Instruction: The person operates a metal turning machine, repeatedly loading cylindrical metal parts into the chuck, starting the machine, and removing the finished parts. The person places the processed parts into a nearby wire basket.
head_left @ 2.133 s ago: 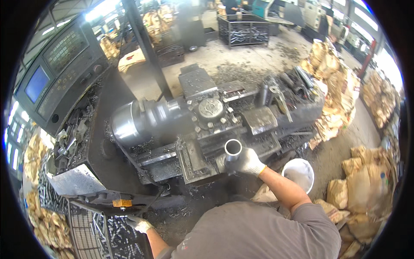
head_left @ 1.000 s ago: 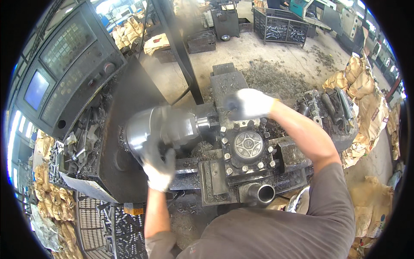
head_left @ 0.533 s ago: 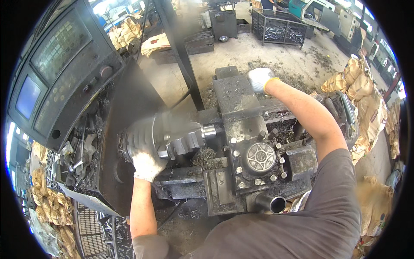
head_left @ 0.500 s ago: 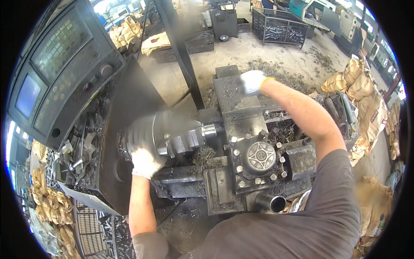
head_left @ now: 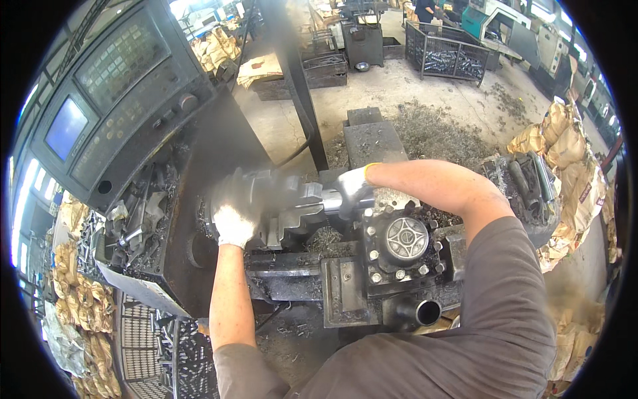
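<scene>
My left hand (head_left: 234,225), in a white work glove, lies against the near side of the lathe chuck (head_left: 262,189). A blur hides the tips of its fingers. Stepped metal jaws stand out from the chuck, and a bright steel cylinder (head_left: 331,200) lies in line with them. My right hand (head_left: 355,185), in a white glove with a yellow cuff, curls over the right end of that cylinder, close to the tool turret. The turret's round cover (head_left: 407,238) has a star pattern and a ring of bolts around it.
A control panel (head_left: 100,100) with a lit screen rises at the left. Metal parts and chips fill the ledge (head_left: 143,216) below it. A dark upright post (head_left: 302,100) stands beyond the chuck. Brown paper sacks (head_left: 565,173) are at the right, a parts cage (head_left: 445,53) far back.
My right hand has come down and left from above the machine's far block to the steel cylinder. My left hand stays at the chuck. The view has shifted slightly.
</scene>
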### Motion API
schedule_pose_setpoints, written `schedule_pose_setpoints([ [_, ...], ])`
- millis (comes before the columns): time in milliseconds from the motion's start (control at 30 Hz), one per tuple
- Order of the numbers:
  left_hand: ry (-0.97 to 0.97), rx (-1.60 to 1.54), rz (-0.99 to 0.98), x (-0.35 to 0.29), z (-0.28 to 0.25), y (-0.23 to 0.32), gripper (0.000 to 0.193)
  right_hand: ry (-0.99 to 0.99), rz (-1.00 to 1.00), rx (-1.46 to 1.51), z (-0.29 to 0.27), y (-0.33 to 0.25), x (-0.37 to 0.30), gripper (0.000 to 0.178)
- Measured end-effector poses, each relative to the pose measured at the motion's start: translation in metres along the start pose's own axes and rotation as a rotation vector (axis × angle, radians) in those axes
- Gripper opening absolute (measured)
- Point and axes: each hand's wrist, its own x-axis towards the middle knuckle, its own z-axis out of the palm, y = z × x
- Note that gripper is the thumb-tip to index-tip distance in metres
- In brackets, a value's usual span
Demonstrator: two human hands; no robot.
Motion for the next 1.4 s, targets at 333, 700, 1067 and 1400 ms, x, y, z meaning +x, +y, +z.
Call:
schedule_pose_setpoints([
  [333,0.117,0.003,0.063,-0.019,-0.018,0.021,0.069,1.367,0.308,0.270,0.057,0.084,-0.153,0.073],
  [700,-0.343,-1.807,-0.260,-0.150,-0.077,0.150,0.097,0.598,0.051,1.082,0.120,-0.229,-0.204,0.074],
  [1067,-0.580,-1.827,-1.322,-0.246,0.000,0.173,0.059,0.625,0.435,1.193,0.330,-0.214,-0.121,0.062],
  [1400,-0.589,-2.070,-1.353,-0.268,-0.008,0.137,0.054,0.335,1.259,1.378,0.542,-0.141,-0.405,0.038],
])
